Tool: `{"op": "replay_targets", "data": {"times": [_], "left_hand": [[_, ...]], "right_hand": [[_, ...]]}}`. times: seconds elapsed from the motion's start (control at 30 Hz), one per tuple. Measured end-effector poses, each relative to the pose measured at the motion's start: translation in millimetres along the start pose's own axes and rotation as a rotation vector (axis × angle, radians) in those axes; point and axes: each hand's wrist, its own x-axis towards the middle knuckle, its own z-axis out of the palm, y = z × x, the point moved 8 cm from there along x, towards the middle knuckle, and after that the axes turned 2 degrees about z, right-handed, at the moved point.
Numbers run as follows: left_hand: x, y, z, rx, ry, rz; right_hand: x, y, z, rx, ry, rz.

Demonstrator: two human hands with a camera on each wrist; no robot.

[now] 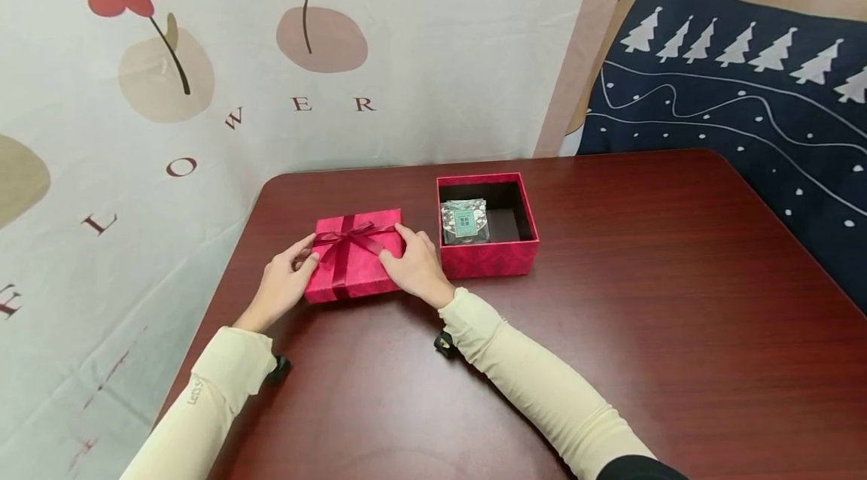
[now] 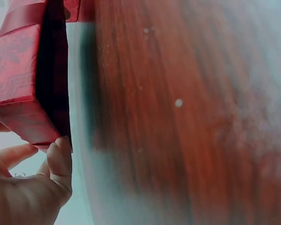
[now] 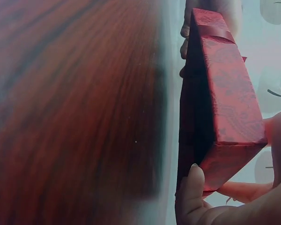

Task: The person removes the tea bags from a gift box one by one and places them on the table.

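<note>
Both hands hold a red gift-box lid (image 1: 366, 273) with a dark red ribbon bow on top, left of centre in the head view. The left hand (image 1: 281, 281) grips its left side, and the right hand (image 1: 420, 265) grips the right side. In the wrist views the lid (image 3: 236, 93) shows a dark hollow underside, held a little above the table. Fingers of the left hand (image 2: 35, 192) pinch the lid's lower edge. Just right of the right hand stands the open red box base (image 1: 484, 260), dark inside, with small patterned packets (image 1: 465, 223) in its left part.
The dark red-brown wooden table (image 1: 643, 277) reaches back to a white cloth (image 1: 440, 51) printed with flowers and letters. A navy cloth (image 1: 718, 104) with white trees hangs at the right. The box base sits near the table's back edge.
</note>
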Motion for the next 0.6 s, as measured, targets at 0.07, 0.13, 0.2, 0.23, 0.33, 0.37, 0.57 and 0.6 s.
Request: {"op": "replay_targets", "data": {"times": [0.07, 0.13, 0.2, 0.23, 0.33, 0.37, 0.57, 0.6], "left_hand": [[0.2, -0.5, 0.9, 0.007, -0.007, 0.0], [0.7, -0.7, 1.8, 0.011, -0.011, 0.0], [1.6, -0.7, 2.9, 0.013, -0.019, -0.003], [2.0, -0.8, 3.4, 0.014, -0.022, -0.005], [3.2, -0.5, 4.3, 0.014, -0.031, -0.008], [3.4, -0.5, 4.6, 0.014, -0.032, -0.008], [2.3, -2.7, 8.3, 0.006, -0.056, -0.019], [1.8, -3.2, 8.9, 0.003, -0.063, -0.026]], "right_hand": [[0.2, 0.3, 0.4, -0.003, -0.01, 0.008], [-0.1, 0.4, 0.6, -0.009, -0.024, 0.016], [0.1, 0.8, 0.6, -0.009, -0.033, 0.018], [0.4, 1.0, 0.8, -0.011, -0.037, 0.02], [1.0, 1.4, 1.1, -0.01, -0.045, 0.021], [1.4, 1.8, 1.4, -0.01, -0.048, 0.023], [3.3, 5.9, 4.8, -0.026, -0.057, 0.021], [3.8, 6.6, 5.4, -0.027, -0.058, 0.017]]}}
